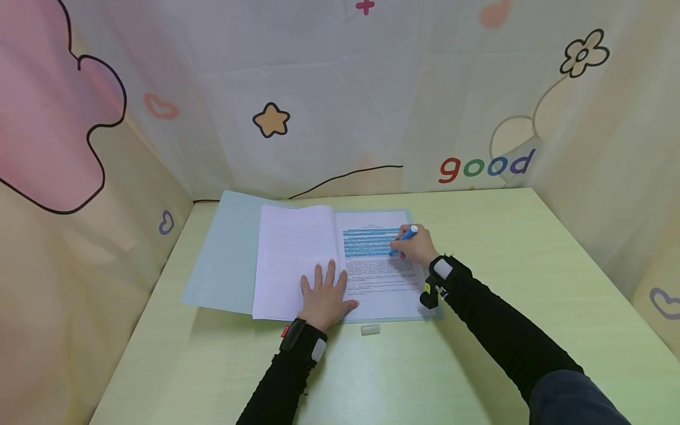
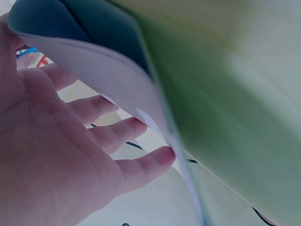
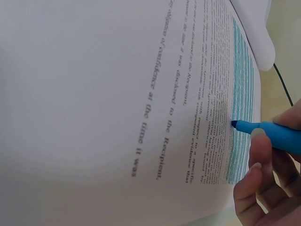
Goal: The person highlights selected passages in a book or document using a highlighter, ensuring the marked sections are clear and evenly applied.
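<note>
A document in a light blue folder [image 1: 225, 254] lies spread out on the table, a blank white page [image 1: 294, 248] on its left and a printed page [image 1: 382, 301] on its right. My right hand [image 1: 419, 245] pinches a blue highlighter [image 3: 277, 135], its dark tip touching the printed lines. Blue highlighting [image 3: 242, 75] covers the upper block of text, with plain black text below it. With fingers spread, my left hand [image 1: 324, 298] rests on the lower right of the blank page beside the fold. In the left wrist view its palm [image 2: 56, 141] appears beside the curved page edges.
A small grey block [image 1: 370, 329] lies on the table just below the document's lower edge. The pale green table [image 1: 531, 295] meets a printed curtain [image 1: 340, 130] at the back and on both sides.
</note>
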Tool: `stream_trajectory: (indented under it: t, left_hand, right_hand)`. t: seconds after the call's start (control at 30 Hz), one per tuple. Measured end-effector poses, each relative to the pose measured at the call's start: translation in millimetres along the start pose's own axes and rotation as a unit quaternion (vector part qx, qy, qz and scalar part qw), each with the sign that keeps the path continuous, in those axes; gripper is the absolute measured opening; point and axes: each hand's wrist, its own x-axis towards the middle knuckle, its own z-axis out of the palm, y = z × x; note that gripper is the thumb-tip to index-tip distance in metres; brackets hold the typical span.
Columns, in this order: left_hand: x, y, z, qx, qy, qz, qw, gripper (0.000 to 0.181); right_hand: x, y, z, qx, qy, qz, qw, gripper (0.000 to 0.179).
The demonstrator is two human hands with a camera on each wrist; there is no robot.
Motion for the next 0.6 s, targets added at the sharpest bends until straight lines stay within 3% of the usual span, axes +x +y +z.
stream_trajectory:
  t: [0.6]
  left_hand:
    - [1.1, -0.7, 1.3, -0.002, 0.001, -0.001, 1.0, 0.073]
  right_hand:
    - [-1.6, -0.9, -2.3, -0.005, 0.001, 0.002, 1.0, 0.022]
